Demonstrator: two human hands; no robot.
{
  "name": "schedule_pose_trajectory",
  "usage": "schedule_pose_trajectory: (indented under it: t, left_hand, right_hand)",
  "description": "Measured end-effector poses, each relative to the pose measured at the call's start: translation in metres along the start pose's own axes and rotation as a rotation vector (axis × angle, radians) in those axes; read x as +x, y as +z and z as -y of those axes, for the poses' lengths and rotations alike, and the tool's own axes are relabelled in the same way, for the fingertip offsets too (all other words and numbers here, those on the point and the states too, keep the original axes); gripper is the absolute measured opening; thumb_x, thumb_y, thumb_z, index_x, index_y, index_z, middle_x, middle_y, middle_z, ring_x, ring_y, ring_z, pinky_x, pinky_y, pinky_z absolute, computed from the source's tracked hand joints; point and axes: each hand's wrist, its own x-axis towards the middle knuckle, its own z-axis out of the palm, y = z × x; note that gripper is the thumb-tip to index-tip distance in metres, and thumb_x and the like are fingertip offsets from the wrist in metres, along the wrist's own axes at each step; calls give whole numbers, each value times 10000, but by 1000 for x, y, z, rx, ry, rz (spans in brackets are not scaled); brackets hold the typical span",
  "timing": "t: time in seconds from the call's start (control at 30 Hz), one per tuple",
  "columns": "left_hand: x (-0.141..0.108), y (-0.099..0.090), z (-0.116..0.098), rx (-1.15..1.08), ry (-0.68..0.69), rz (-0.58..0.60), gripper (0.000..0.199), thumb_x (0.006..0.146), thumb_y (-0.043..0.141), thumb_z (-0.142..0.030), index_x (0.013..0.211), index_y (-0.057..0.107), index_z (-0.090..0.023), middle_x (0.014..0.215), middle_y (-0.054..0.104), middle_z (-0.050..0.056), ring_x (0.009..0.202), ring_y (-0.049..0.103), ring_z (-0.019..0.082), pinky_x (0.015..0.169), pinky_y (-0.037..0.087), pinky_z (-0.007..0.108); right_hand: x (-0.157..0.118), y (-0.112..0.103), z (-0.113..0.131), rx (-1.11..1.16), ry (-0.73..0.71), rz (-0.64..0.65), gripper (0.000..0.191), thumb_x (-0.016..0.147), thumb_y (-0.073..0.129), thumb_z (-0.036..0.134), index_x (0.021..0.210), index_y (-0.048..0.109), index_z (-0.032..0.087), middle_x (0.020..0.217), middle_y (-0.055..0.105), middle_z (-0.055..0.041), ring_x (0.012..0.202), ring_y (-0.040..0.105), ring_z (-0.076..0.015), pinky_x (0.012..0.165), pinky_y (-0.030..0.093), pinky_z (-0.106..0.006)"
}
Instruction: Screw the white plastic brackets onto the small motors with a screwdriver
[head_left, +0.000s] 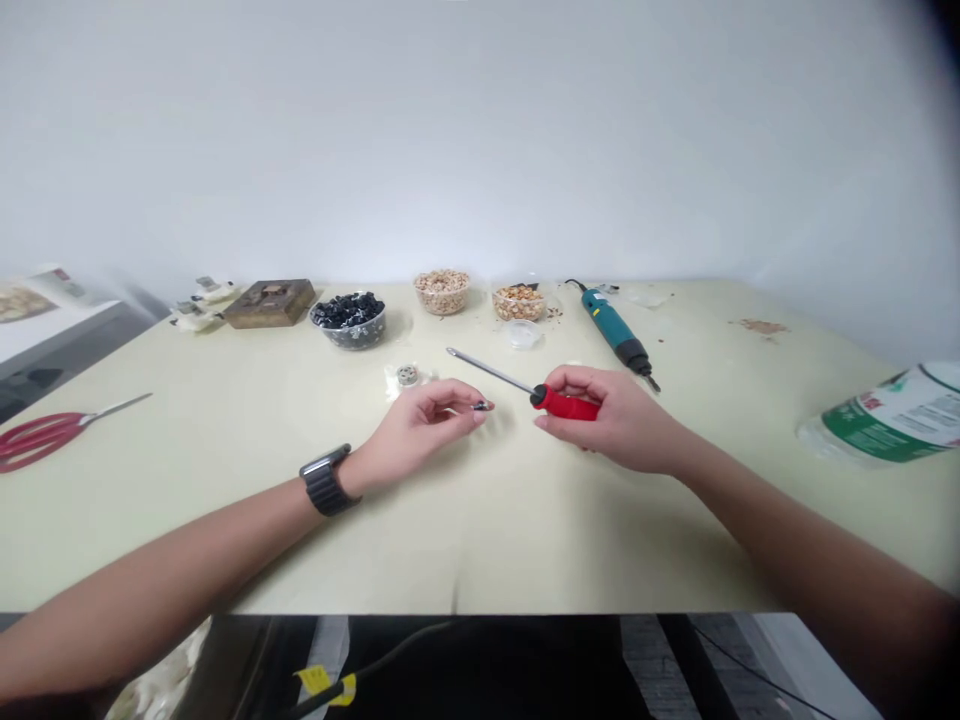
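My right hand (615, 415) is closed around the red handle of a screwdriver (568, 402), whose metal shaft points up and to the left. Between the thumb and fingertips of my left hand (420, 425) is a small dark piece (481, 406), too small to name. A dark watch (328, 480) is on the left wrist. Just beyond my left hand a small round part (407, 375) lies on a white scrap. Both hands are over the pale table (510, 540), with the screwdriver's tip above and left of the small piece, not touching it.
Along the back stand a bowl of black pieces (349, 322), a tub of beige pieces (442, 292), a tub of orange-brown pieces (518, 301) and a wooden box (270, 303). A teal power screwdriver (616, 330) lies right, a bottle (892, 415) far right, red scissors (52, 437) left.
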Motion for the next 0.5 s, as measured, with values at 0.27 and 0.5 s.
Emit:
schedule_pose_trajectory:
  t: [0.27, 0.5]
  left_hand:
    - [-9, 26, 4, -183, -159, 70, 289, 865, 857, -368, 1028, 750, -154, 882, 727, 61, 766, 631, 119, 721, 500, 236]
    - [-9, 28, 6, -232, -192, 59, 362, 809, 906, -399, 996, 730, -144, 885, 721, 62, 766, 625, 117, 723, 484, 232]
  right_hand:
    - [-2, 23, 6, 197, -35, 87, 297, 786, 857, 377, 975, 711, 202, 935, 722, -32, 771, 623, -153, 660, 505, -259]
    - [-2, 29, 6, 226, -42, 113, 291, 771, 870, 339, 975, 717, 198, 916, 706, -19, 781, 619, -140, 682, 507, -248]
